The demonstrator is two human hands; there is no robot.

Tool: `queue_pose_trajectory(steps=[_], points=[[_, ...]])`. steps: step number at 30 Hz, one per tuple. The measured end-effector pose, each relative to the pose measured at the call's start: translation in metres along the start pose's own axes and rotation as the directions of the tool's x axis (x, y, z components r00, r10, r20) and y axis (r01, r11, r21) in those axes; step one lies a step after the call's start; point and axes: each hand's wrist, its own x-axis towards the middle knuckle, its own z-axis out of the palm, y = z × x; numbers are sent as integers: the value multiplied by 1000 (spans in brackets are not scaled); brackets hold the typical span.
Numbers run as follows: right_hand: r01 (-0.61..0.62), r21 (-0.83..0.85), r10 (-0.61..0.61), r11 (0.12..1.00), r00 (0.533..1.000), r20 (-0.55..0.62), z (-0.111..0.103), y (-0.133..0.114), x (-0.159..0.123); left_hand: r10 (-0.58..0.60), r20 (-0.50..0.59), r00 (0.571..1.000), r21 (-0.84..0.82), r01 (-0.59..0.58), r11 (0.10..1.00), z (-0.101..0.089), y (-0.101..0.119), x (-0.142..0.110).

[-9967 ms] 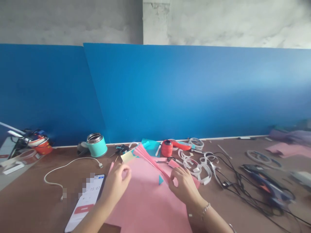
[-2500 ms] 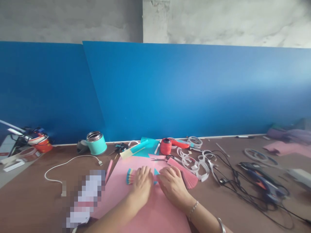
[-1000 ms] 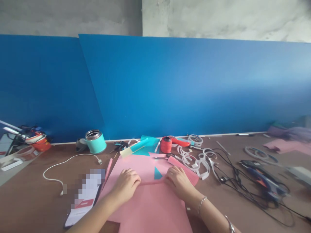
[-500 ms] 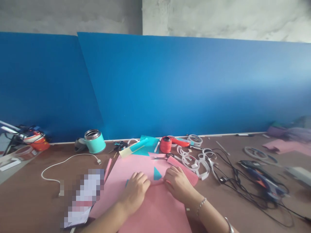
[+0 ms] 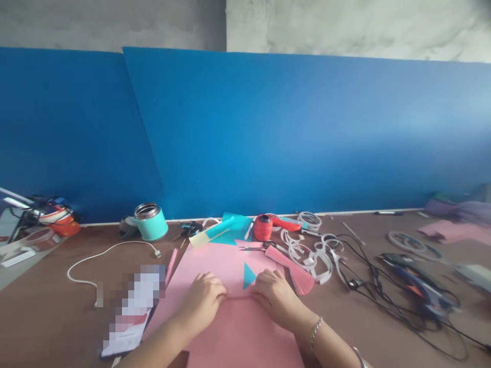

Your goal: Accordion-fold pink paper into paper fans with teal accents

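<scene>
A large pink paper sheet lies in front of me, with a narrow folded edge running across it between my hands. My left hand has its fingers curled down on the left end of that edge. At the right end, my right hand pinches the same edge with bent fingers; the fingertips are partly hidden. Just beyond the fold, a small teal triangle shows beside my right fingers. A pleated pink paper fan rests to the right of that hand, near a pair of scissors.
A phone and white cable lie at left, with a turquoise cup behind. Red thread, teal paper and curled white strips sit at the back. Black cords and a hot glue gun occupy the right.
Both hands have shifted slightly toward me and left along the paper. The folded edge between them now looks straighter and lies nearer to me.
</scene>
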Motion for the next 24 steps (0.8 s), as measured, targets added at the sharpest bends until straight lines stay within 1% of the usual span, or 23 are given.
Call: queue_pose_trajectory(steps=[2, 5, 7, 9, 11, 14, 17, 19, 21, 24], points=[[-27, 2, 27, 1000, 1000, 2, -2, 2, -1, -52, 31, 998, -2, 52, 999, -7, -1, 0], [-120, -2, 120, 993, 993, -10, -4, 6, -1, -121, 67, 990, 26, 120, 992, -19, -2, 0], [-169, 0, 169, 986, 985, -14, -6, 9, -1, -147, 88, 985, 61, 142, 988, -25, -3, 0], [-177, 3, 177, 984, 984, -8, -8, 11, -2, -155, 107, 982, 93, 145, 985, -29, -4, -1], [-160, -6, 160, 987, 987, 13, -12, 12, -3, -148, 112, 983, 126, 134, 983, -31, -4, -2], [-125, -31, 126, 992, 991, 45, -16, 11, -6, -98, 90, 991, 176, 81, 981, -30, -5, -7], [-89, -64, 91, 994, 995, 32, -18, 10, -8, -28, 41, 999, 214, 18, 977, -25, -7, -16], [-67, -91, 69, 994, 997, 21, -17, 9, -8, -4, 11, 1000, 236, 1, 972, -20, -8, -22], [-62, -97, 64, 993, 998, 24, -17, 9, -7, 5, -3, 1000, 234, -4, 972, -18, -11, -25], [-98, -35, 100, 995, 994, 36, -19, 11, -6, 3, 4, 1000, 168, -4, 986, -20, -16, -25]])
